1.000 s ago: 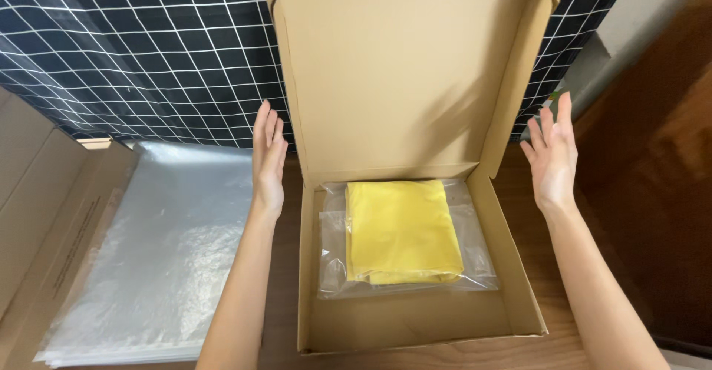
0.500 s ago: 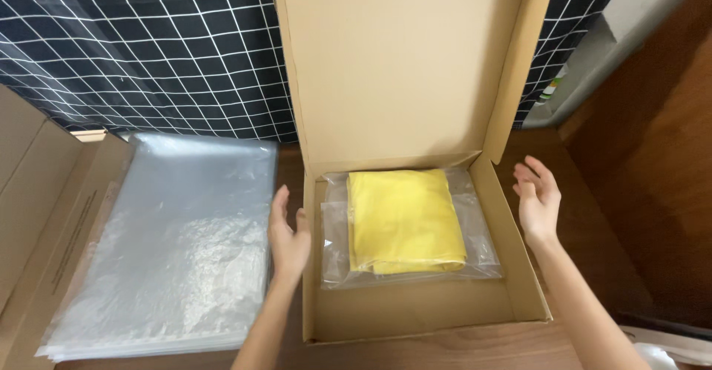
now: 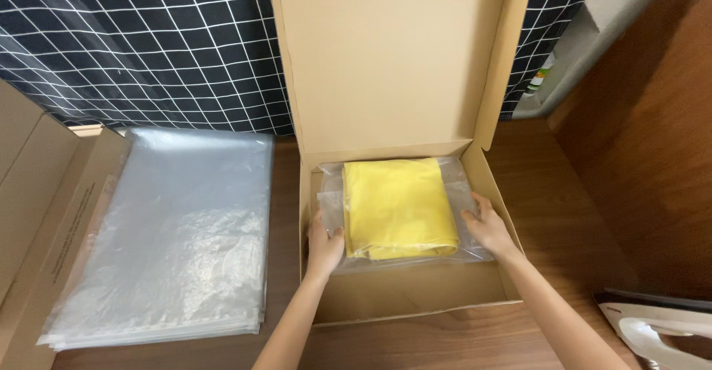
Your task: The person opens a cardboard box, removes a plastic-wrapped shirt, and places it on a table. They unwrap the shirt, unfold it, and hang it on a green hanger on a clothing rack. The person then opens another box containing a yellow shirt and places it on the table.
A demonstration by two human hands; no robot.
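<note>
A folded yellow cloth (image 3: 398,207), sealed in a clear plastic bag (image 3: 461,192), is seen lying flat inside an open cardboard box (image 3: 404,296) on a dark wooden table (image 3: 549,192), with the box's lid (image 3: 386,51) standing upright against a black grid-patterned curtain (image 3: 133,44). The packet is flanked by both hands: the left hand (image 3: 325,242) is laid on the bag's left edge, fingers loosely curled, and the right hand (image 3: 486,225) is pressed flat on the bag's right edge; whether either edge is actually pinched cannot be told from this angle, as the fingertips are partly hidden by the film. Nothing is clamped firmly, it appears. The slick film could be expected to slide under flat palms, so the packet might be skewed toward one wall of the box or bunched at a corner. If only the bag's loose margin is caught, the cloth inside could shift and lose its fold. The tall lid, unsupported, could be tipped forward onto the wrists by a nudge to the box. A stack of clear plastic bags (image 3: 178,236) lies well apart to the left beside flattened cardboard (image 3: 37,214), and a white iron (image 3: 653,333) rests at the lower right.
</note>
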